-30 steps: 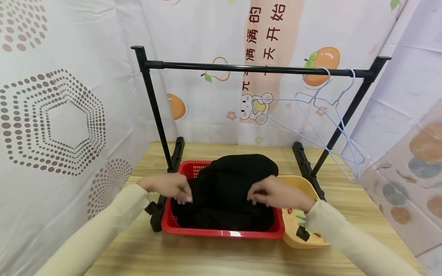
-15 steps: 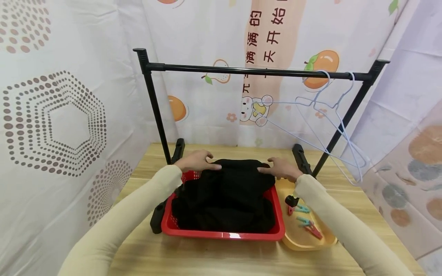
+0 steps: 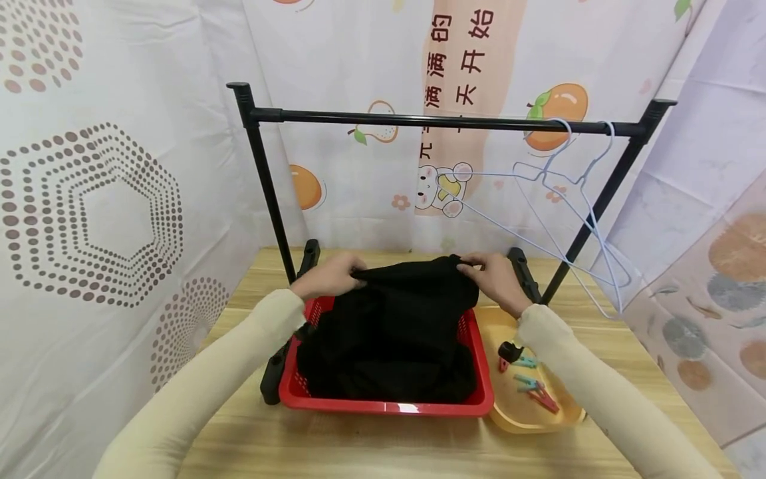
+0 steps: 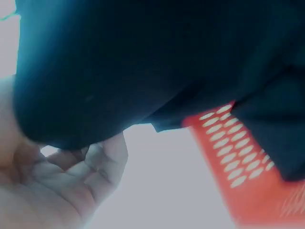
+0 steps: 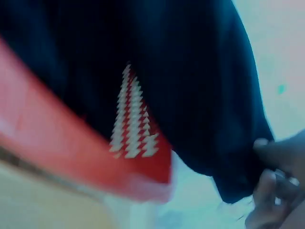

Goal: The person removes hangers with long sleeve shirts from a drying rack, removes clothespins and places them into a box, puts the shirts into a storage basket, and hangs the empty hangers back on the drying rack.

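Observation:
A piece of black clothing (image 3: 395, 332) lies bunched in a red plastic basket (image 3: 383, 407), its far edge lifted above the basket's back rim. My left hand (image 3: 332, 274) grips that edge at its left end. At the right end my right hand (image 3: 489, 278) pinches the cloth between thumb and fingers. In the left wrist view the fabric (image 4: 119, 71) hangs over the curled fingers, beside the basket's perforated wall (image 4: 233, 152). The right wrist view shows a corner of the cloth (image 5: 233, 183) held at the fingertips. What kind of garment it is stays hidden by the folds.
A black rack (image 3: 419, 120) stands behind the basket on the wooden table (image 3: 359, 452). Blue wire hangers (image 3: 526, 174) hang at its right end. Right of the basket sits a yellow tray (image 3: 520, 426) with several clothespins (image 3: 541, 398), partly under my right forearm.
Both hands have moved from above the basket's middle to the cloth's far edge and taken hold of it. The edge is now raised and stretched between them.

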`<action>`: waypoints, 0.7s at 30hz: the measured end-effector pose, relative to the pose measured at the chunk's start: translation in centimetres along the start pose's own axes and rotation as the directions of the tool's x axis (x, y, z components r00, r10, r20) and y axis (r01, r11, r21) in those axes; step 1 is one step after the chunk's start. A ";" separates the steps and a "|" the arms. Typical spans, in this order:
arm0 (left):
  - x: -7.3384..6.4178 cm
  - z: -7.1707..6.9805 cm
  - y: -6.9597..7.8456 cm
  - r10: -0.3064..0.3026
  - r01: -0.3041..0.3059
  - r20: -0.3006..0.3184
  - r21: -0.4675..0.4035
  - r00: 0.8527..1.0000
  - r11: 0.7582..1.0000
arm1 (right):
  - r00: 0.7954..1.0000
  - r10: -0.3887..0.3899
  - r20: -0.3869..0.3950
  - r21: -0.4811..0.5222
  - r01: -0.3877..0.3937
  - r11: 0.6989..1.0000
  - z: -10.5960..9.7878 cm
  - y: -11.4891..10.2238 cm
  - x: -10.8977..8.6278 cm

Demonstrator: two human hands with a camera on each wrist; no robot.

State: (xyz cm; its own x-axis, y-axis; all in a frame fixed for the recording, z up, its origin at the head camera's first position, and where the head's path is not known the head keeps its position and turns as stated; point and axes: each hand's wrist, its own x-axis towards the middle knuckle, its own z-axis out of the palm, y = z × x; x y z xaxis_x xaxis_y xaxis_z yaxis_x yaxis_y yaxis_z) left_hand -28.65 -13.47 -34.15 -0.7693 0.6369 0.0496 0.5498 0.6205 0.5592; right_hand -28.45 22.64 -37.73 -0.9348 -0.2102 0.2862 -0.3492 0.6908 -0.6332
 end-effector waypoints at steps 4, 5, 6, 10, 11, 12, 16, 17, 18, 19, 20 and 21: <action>-4.5 -1.8 0.4 0.199 -0.194 -0.018 0.162 0.980 0.968 | 0.970 -0.244 0.007 -0.017 0.244 0.970 -1.2 -2.6 -3.1; -5.7 -1.9 0.5 0.249 -0.242 -0.006 0.205 0.969 0.948 | 0.946 -0.321 0.036 -0.016 0.322 0.947 -1.3 -3.0 -4.2; -6.8 -1.9 0.6 0.282 -0.278 0.015 0.232 0.959 0.932 | 0.913 -0.400 0.076 -0.028 0.403 0.915 -1.3 -3.4 -5.4; -10.2 -0.1 1.0 0.329 -0.356 0.141 0.274 0.934 0.894 | 0.755 -0.590 0.287 -0.104 0.636 0.764 -0.4 -3.8 -9.7; -10.6 0.7 1.0 0.317 -0.357 0.176 0.280 0.932 0.891 | 0.729 -0.597 0.336 -0.132 0.664 0.736 0.1 -3.7 -10.5; -11.0 1.4 1.0 0.292 -0.345 0.215 0.281 0.932 0.896 | 0.708 -0.601 0.372 -0.164 0.687 0.708 0.6 -3.6 -11.1; -11.8 4.2 0.6 0.107 -0.239 0.385 0.315 0.917 0.919 | 0.683 -0.568 0.460 -0.250 0.713 0.655 2.5 -3.1 -11.8; -11.8 4.8 0.5 0.050 -0.203 0.420 0.329 0.906 0.922 | 0.676 -0.571 0.466 -0.266 0.723 0.638 3.0 -3.1 -11.8; -11.8 5.2 0.4 -0.001 -0.176 0.452 0.349 0.892 0.920 | 0.667 -0.575 0.475 -0.284 0.734 0.617 3.4 -3.0 -11.7; -11.8 5.6 0.3 -0.039 -0.166 0.479 0.378 0.877 0.911 | 0.658 -0.577 0.485 -0.301 0.744 0.596 3.7 -2.8 -11.7; -11.8 5.9 0.3 -0.069 -0.164 0.501 0.406 0.862 0.899 | 0.651 -0.577 0.493 -0.313 0.751 0.581 4.0 -2.7 -11.6; -11.7 6.2 0.3 -0.088 -0.173 0.519 0.433 0.850 0.885 | 0.647 -0.574 0.502 -0.323 0.756 0.570 4.2 -2.6 -11.6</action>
State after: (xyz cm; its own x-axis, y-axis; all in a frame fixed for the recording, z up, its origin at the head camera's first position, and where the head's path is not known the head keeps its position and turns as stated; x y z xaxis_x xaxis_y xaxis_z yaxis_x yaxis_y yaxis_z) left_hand -17.43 -17.92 -39.66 -0.5335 0.7246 -0.4364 0.7603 0.6369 0.1280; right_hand -16.98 20.32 -42.41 -0.4369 -0.8796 0.1881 -0.8845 0.4581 0.0879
